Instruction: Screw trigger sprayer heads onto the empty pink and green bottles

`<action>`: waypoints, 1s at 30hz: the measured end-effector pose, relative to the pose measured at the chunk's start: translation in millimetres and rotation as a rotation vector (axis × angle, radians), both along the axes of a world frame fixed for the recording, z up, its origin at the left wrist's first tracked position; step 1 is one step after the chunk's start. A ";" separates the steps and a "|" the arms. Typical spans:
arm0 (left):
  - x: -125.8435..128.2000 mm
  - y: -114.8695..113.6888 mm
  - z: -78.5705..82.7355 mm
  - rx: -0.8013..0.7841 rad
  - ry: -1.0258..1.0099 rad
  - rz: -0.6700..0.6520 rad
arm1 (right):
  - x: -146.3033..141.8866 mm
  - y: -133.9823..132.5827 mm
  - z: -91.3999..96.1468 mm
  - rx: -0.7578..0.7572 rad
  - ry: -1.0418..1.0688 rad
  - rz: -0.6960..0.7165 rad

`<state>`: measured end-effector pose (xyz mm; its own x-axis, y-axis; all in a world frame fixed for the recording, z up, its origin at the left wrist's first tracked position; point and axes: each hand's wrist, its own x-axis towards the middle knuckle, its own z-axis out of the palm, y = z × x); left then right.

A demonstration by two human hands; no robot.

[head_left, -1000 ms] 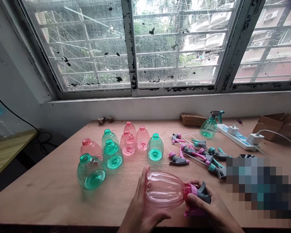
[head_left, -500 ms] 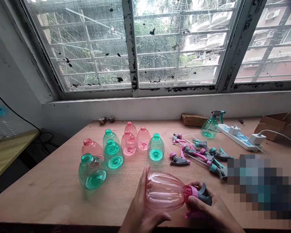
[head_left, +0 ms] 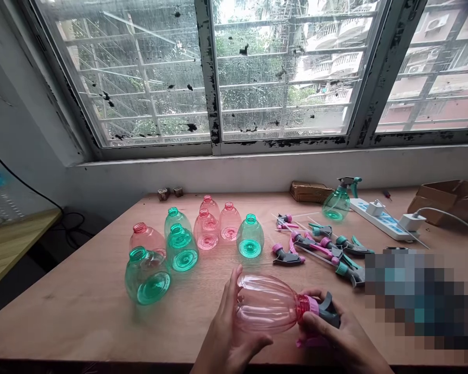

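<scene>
In front of me a clear pink bottle (head_left: 267, 304) lies sideways in the air, its neck toward the right. My left hand (head_left: 228, 330) cups the base, fingers along its far side and thumb standing off below. At the other end, my right hand (head_left: 337, 330) is closed around a grey trigger sprayer head (head_left: 328, 311) with a pink collar (head_left: 312, 306), which sits on the bottle's neck. The pink trigger (head_left: 314, 341) shows under the right fingers. Loose sprayer heads (head_left: 335, 246), grey with pink or teal parts, lie beyond the right hand.
Green bottles (head_left: 148, 278) and pink bottles (head_left: 206, 231) without heads stand left of centre on the wooden table (head_left: 81, 317). Behind the sprayer heads are a complete green spray bottle (head_left: 336, 204), a brown package (head_left: 310, 191), a power strip (head_left: 386, 221) and a cardboard box (head_left: 450, 201). A pixelated patch covers the right.
Highlights on the pink bottle have shifted, so it appears slightly turned. Both hands keep nearly the same places, and the view has moved slightly.
</scene>
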<state>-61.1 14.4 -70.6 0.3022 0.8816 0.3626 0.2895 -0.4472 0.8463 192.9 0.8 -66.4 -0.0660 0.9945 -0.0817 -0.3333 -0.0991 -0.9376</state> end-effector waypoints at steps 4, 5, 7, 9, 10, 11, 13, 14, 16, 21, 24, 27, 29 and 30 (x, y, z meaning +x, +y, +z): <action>1.7 -3.1 8.9 -0.022 0.015 0.018 | -1.3 0.3 2.4 0.015 0.011 -0.001; 2.0 -2.9 8.9 -0.005 0.001 0.019 | -1.6 0.2 2.6 0.013 0.013 0.000; 1.6 -1.5 6.3 0.035 -0.012 0.011 | -2.0 -0.2 2.7 0.010 0.016 0.003; 0.3 0.5 2.9 0.046 0.000 0.000 | -2.0 -0.8 2.4 0.003 0.007 0.008; -0.5 1.3 1.8 0.037 0.007 -0.003 | -1.9 -1.1 2.3 -0.004 -0.002 0.011; -1.2 1.8 1.4 0.022 0.010 -0.003 | -1.7 -1.3 2.3 -0.009 -0.011 0.014; -2.1 2.0 2.4 -0.010 0.012 0.005 | -1.2 -1.5 2.7 -0.007 -0.025 0.020; -2.3 1.9 3.4 -0.021 0.019 0.011 | -0.9 -1.4 3.1 -0.001 -0.027 0.022; -2.4 1.4 4.7 -0.024 0.035 0.018 | -0.5 -1.1 3.9 0.004 -0.024 0.024; -2.5 0.2 2.6 -0.021 0.024 0.018 | -0.5 -0.7 2.7 -0.011 -0.006 0.008; -2.3 -1.0 2.4 -0.042 -0.007 0.014 | -0.7 -0.5 0.5 0.000 -0.011 0.003; -1.4 -2.2 5.3 -0.060 -0.046 0.021 | -1.3 0.1 -0.5 -0.005 -0.014 -0.008; -0.5 -3.0 8.0 -0.057 -0.029 0.029 | -1.7 0.5 -0.3 -0.008 -0.005 -0.009; -0.1 -3.4 9.2 -0.048 -0.011 0.029 | -1.9 0.7 0.0 -0.005 -0.003 -0.008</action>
<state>-61.2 11.0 -61.4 0.2725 0.9065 0.3223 0.2927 -0.3972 0.8698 191.1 1.5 -66.4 -0.0582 0.9945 -0.0869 -0.3315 -0.1014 -0.9380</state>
